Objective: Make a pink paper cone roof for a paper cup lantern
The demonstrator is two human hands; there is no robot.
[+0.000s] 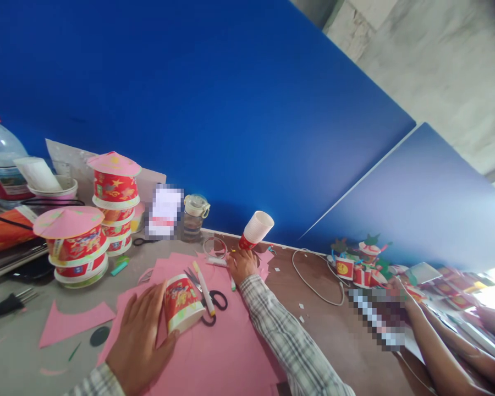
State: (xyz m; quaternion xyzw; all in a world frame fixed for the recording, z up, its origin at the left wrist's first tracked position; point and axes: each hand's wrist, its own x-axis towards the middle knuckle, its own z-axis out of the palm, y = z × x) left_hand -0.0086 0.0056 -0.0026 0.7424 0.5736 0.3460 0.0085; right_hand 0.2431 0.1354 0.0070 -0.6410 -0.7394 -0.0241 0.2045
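My left hand (142, 335) lies beside a red patterned paper cup (182, 302), its thumb against the rim and its fingers spread on the cup's left side. The cup is on its side on pink paper (218, 352). Farther back, my right hand (243, 265) reaches to the base of a tilted stack of white-lined paper cups (257, 228); whether its fingers grip the stack is hard to make out. Between my hands are black-handled scissors (218, 300) and a white and yellow marker (204, 289).
Cup towers with pink cone tops (114, 184) stand at left near a large bottle (4, 159). A lidded jar (194, 217) is by the blue partition (231, 110). At right, another person's arms (433, 352) are near cup crafts (363, 269) and a cable (313, 294).
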